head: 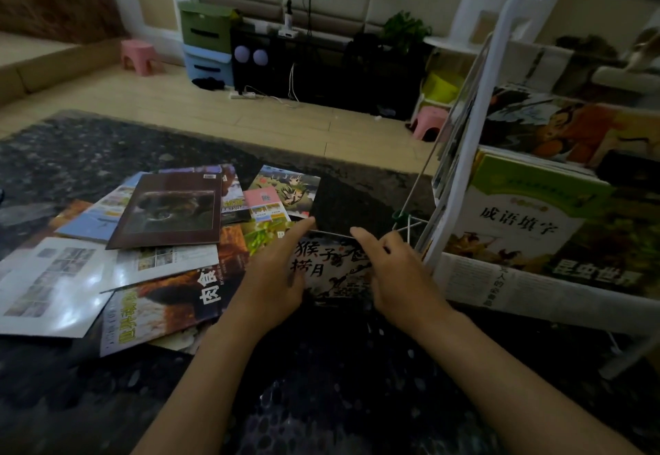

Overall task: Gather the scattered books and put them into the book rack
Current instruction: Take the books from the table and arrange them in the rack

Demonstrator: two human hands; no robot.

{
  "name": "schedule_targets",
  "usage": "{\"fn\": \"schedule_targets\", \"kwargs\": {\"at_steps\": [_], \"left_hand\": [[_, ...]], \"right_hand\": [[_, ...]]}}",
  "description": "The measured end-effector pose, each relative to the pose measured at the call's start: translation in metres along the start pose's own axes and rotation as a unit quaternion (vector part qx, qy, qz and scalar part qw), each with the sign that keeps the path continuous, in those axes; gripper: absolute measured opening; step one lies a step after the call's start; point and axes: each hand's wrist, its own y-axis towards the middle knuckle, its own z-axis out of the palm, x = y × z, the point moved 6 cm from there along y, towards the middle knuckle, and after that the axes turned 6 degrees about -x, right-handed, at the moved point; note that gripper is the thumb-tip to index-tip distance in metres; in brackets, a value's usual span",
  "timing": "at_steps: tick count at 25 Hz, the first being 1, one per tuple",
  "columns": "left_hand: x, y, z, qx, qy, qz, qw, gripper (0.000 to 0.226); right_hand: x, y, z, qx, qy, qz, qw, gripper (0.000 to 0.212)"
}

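**Forearms out, both hands on one book**

Two bare forearms stretch across a dark rug (321, 383). The left hand (275, 268) grips the left edge of a book (332, 268) with a pale cover and black brush characters. Its thumb lies on the cover and its forefinger is straight along the edge, while the other fingers are hidden behind the book. The right hand (396, 268) covers the book's right edge, with the forefinger straight towards the top edge and the remaining fingers curled. The book sits between the two sets of fingers. I cannot tell whether its lower edge rests on the rug.

Left of the left fingers, scattered books (107, 276) overlap on the rug, with a brown one (168, 208) on top. Just right of the right fingers stands a white rack (468, 154). Books lean in it, a green-and-white one (518, 218) at the front. Beyond the fingertips the rug gives way to wooden floor (250, 111).
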Motion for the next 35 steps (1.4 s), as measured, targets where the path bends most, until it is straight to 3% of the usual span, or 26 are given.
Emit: {"fn": "schedule_targets", "kwargs": {"at_steps": [7, 10, 15, 21, 27, 32, 35], "left_hand": [[-0.039, -0.013, -0.006, -0.032, -0.058, -0.039, 0.997, 0.096], [-0.086, 0.010, -0.006, -0.035, -0.045, -0.004, 0.998, 0.100], [-0.203, 0.078, -0.002, -0.047, -0.044, 0.090, 0.994, 0.087], [-0.354, 0.143, 0.040, -0.096, 0.048, 0.215, 0.971, 0.079], [-0.413, 0.190, 0.108, -0.033, 0.120, 0.264, 0.957, 0.075], [-0.400, 0.206, 0.158, 0.026, 0.213, 0.275, 0.937, 0.082], [-0.379, 0.214, 0.176, 0.041, 0.226, 0.264, 0.937, 0.073]], "right_hand": [[0.001, -0.013, -0.059, -0.050, 0.029, -0.052, 0.997, 0.092], [-0.017, -0.017, -0.113, -0.085, 0.025, -0.067, 0.994, 0.084], [-0.067, -0.019, -0.247, -0.194, 0.055, -0.050, 0.978, 0.068], [-0.141, -0.022, -0.367, -0.277, -0.024, -0.003, 0.960, 0.063], [-0.224, -0.026, -0.398, -0.327, -0.089, 0.048, 0.940, 0.053], [-0.273, -0.022, -0.371, -0.313, -0.157, 0.056, 0.935, 0.040], [-0.284, -0.021, -0.353, -0.315, -0.210, 0.052, 0.924, 0.031]]}}
